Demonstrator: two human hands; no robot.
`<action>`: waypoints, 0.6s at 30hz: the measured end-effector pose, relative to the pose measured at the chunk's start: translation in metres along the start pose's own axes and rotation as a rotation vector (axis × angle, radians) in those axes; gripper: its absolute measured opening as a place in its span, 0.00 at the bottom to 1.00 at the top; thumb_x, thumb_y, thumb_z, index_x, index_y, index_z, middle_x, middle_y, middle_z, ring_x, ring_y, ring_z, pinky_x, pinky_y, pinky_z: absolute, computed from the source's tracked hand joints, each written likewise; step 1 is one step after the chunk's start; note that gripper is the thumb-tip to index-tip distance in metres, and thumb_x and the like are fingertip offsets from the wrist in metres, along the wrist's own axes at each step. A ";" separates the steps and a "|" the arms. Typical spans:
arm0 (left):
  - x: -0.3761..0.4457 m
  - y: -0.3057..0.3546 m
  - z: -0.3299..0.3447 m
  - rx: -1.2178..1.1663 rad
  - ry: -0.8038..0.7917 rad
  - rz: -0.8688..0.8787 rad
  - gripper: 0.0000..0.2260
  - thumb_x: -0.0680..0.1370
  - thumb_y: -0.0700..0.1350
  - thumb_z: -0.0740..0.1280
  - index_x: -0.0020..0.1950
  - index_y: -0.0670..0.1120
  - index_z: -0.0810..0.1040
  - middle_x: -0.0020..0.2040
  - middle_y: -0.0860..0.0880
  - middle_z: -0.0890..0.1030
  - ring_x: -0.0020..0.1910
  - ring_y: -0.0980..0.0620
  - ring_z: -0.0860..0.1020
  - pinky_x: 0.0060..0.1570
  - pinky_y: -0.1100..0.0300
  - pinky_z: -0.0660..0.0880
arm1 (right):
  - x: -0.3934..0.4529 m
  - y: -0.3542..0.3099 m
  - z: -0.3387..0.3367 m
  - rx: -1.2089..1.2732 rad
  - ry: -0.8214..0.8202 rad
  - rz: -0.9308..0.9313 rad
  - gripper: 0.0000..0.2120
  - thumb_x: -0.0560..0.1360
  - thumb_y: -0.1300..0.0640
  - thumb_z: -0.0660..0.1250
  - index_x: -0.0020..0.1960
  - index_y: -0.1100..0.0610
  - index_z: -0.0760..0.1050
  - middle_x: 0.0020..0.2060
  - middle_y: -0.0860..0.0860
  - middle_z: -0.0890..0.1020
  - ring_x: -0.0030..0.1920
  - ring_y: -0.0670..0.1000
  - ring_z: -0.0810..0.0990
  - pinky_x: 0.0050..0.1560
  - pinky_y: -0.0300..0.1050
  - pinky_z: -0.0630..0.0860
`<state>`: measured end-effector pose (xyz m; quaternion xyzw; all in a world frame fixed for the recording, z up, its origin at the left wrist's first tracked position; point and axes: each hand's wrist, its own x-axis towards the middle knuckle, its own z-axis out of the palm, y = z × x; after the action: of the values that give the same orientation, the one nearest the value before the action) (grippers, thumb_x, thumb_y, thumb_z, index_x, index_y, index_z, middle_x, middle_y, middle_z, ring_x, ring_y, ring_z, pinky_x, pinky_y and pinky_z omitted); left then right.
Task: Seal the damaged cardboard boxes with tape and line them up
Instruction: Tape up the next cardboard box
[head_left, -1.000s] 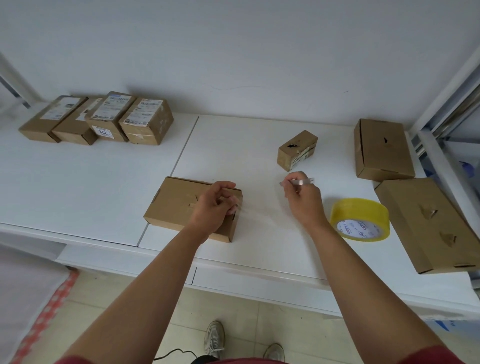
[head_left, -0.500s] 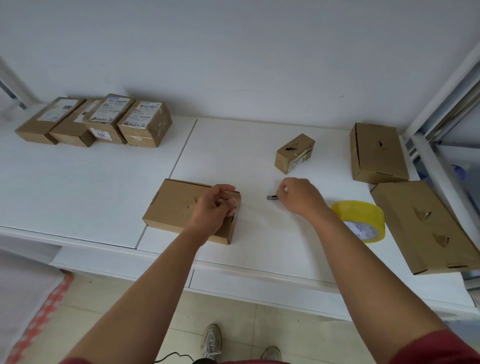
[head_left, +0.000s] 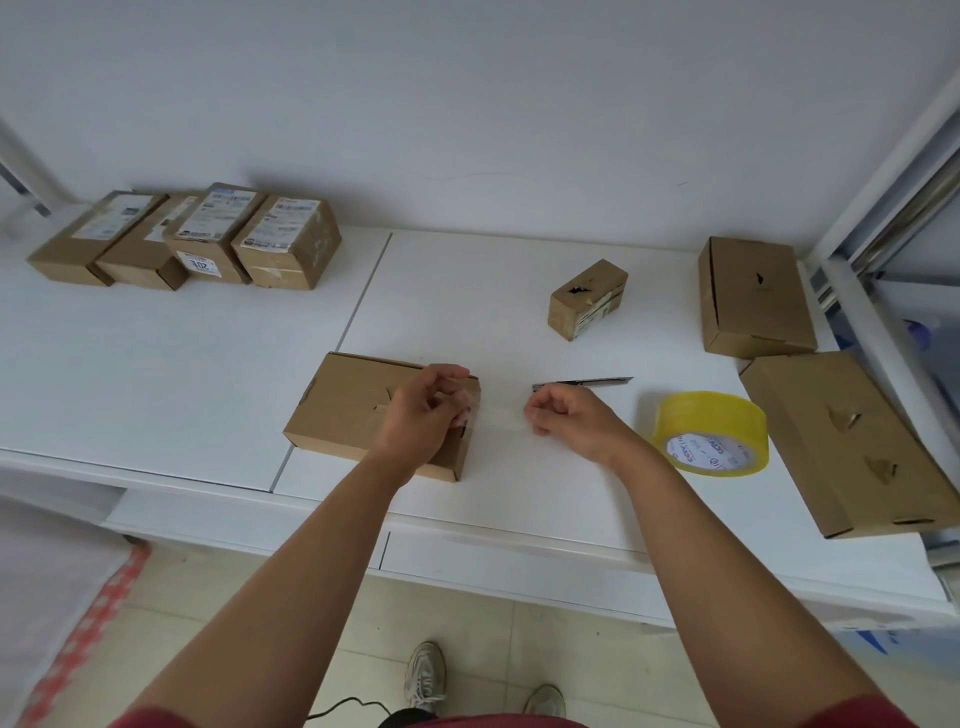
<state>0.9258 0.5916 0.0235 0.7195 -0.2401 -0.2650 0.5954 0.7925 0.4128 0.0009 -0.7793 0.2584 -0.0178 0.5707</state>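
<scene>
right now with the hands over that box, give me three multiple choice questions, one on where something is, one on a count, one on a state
1. Where does the knife lie?
A. on the table just beyond the right hand
B. on top of the tape roll
C. among the labelled boxes

2. How many labelled boxes stand in the row at the far left?
A. two
B. four
C. six

3. What is the strip of clear tape doing?
A. lying curled on the floor
B. wound back on the roll
C. stretched between the left hand and the right hand, beside the near box

Answers: 1 A, the blade lies on the white table just past the right knuckles. 2 B, four boxes with labels sit side by side. 3 C, both hands pinch its ends, clear of the yellow tape roll.
</scene>
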 end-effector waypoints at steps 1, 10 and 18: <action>0.000 0.000 0.000 0.000 -0.002 0.001 0.10 0.79 0.33 0.65 0.54 0.46 0.78 0.43 0.41 0.77 0.31 0.58 0.77 0.38 0.68 0.75 | 0.000 0.000 -0.001 0.003 0.001 -0.008 0.03 0.78 0.57 0.68 0.46 0.52 0.77 0.35 0.46 0.81 0.35 0.38 0.79 0.44 0.39 0.71; -0.004 -0.005 0.001 0.118 0.049 0.048 0.12 0.79 0.37 0.67 0.52 0.55 0.79 0.44 0.44 0.81 0.35 0.57 0.79 0.40 0.65 0.77 | 0.006 0.005 0.013 -0.216 0.098 -0.032 0.04 0.78 0.55 0.67 0.44 0.52 0.75 0.37 0.50 0.80 0.35 0.45 0.75 0.36 0.37 0.69; -0.009 -0.008 0.008 0.163 0.089 0.127 0.18 0.78 0.40 0.68 0.50 0.68 0.77 0.42 0.52 0.81 0.36 0.57 0.79 0.40 0.68 0.75 | 0.009 0.005 0.018 -0.260 0.167 -0.014 0.05 0.78 0.54 0.67 0.44 0.51 0.74 0.37 0.48 0.78 0.36 0.46 0.75 0.34 0.37 0.67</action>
<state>0.9143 0.5934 0.0151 0.7599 -0.2795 -0.1740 0.5605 0.8041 0.4235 -0.0120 -0.8442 0.2994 -0.0529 0.4416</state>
